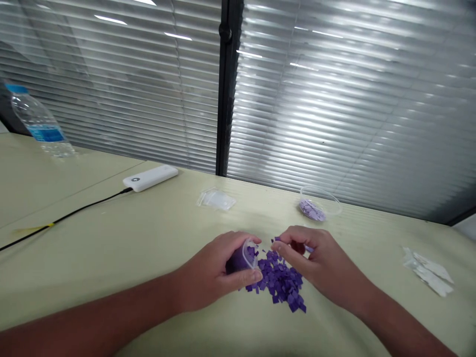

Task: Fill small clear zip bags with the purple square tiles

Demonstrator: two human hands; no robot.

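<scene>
My left hand [208,272] is wrapped round a small clear plastic cup [246,255], which lies tilted with its mouth facing right. Small purple squares show inside it. Against the mouth, a loose pile of dark purple paper squares [284,282] spreads over the table. Over the far side of that pile, my right hand [327,260] is closed, thumb and forefinger pinching a few purple squares [275,239]. Its other fingers are curled and partly hidden.
Behind my right hand stands a clear round container [336,207] with paler purple pieces [311,210]. Clear plastic bags [217,199] lie at the back, white strips [431,272] at right. Further left are a white power bank [154,177] with a black cable [87,204] and a water bottle [42,124].
</scene>
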